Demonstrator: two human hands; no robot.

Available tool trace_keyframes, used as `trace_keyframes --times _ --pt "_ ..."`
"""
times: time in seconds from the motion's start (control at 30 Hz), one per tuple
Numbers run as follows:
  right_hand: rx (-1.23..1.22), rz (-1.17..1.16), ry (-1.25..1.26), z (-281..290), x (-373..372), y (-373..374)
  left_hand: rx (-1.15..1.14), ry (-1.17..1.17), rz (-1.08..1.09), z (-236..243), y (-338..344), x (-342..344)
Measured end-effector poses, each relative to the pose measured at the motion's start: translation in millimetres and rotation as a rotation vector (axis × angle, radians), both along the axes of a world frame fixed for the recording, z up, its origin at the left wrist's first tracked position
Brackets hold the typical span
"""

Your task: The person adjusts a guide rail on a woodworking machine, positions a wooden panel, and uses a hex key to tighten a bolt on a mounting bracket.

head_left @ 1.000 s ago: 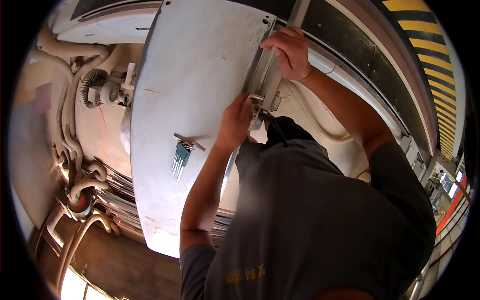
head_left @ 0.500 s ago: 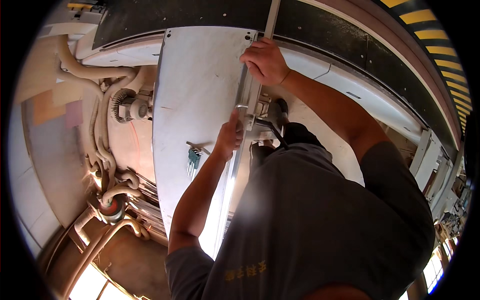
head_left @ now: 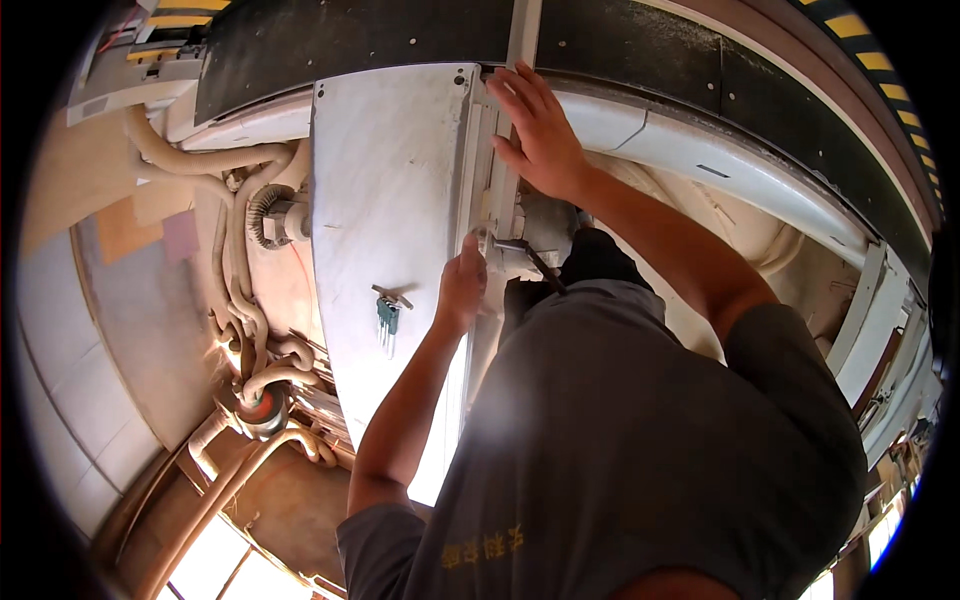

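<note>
My right hand point(head_left: 535, 130) rests against the upright metal rail point(head_left: 505, 160) at the right edge of a white panel point(head_left: 385, 180), fingers apart and extended. Lower down, my left hand point(head_left: 462, 285) is closed around a small silver bent rod point(head_left: 482, 238), like a hex key, beside the rail; its far end is hard to make out. Just right of it is a black lever point(head_left: 540, 265) on a metal fitting. A green holder of hex keys point(head_left: 388, 318) lies on the panel left of my left hand, with a small flat metal piece point(head_left: 398, 295) at its top.
Hoses point(head_left: 240, 270) and a finned motor point(head_left: 280, 218) lie left of the panel. A dark beam point(head_left: 630, 50) with a white rounded edge point(head_left: 700, 160) crosses the top. Yellow-black striped parts point(head_left: 890, 90) are at the upper right, a white frame point(head_left: 865, 330) at the right.
My right hand's fingers have loosened from a curled grip on the rail and spread out. My left hand stays low on the rail. The view has shifted, so the panel appears more upright.
</note>
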State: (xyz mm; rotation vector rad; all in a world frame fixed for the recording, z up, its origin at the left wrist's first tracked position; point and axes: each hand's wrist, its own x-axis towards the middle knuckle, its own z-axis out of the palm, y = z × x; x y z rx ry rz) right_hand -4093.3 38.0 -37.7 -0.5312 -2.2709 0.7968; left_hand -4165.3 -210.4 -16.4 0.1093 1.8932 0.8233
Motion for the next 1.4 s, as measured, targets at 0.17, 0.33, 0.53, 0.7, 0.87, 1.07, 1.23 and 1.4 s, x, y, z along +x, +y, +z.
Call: trace_keyframes --times 0.17,0.33,0.53,0.7,0.87,1.07,1.23,1.4 --pt "-0.2 -0.037 0.019 -4 3 -5 0.041 -0.21 0.037 21 13 1" --pt "-0.244 -0.029 -0.064 -10 42 -6 0.224 -0.07 -0.244 -18 -2 32" --pt "-0.237 0.014 -0.102 -6 46 -1 0.287 -0.429 -0.036 10 12 31" --pt "-0.239 -0.044 -0.141 -15 56 -4 0.413 -0.491 0.003 -6 6 52" --pt "-0.348 -0.387 -0.227 3 110 -50 0.487 -0.757 0.018 -26 -6 53" --pt "-1.857 0.015 -0.215 19 120 -165 0.645 0.195 -0.199 -5 -23 26" --pt "-2.601 0.001 0.49 -13 97 -179 0.533 -0.177 -0.142 -10 -23 18" --pt "-2.482 0.359 0.531 -44 106 -194 0.311 -0.536 -0.053 -12 -22 36"
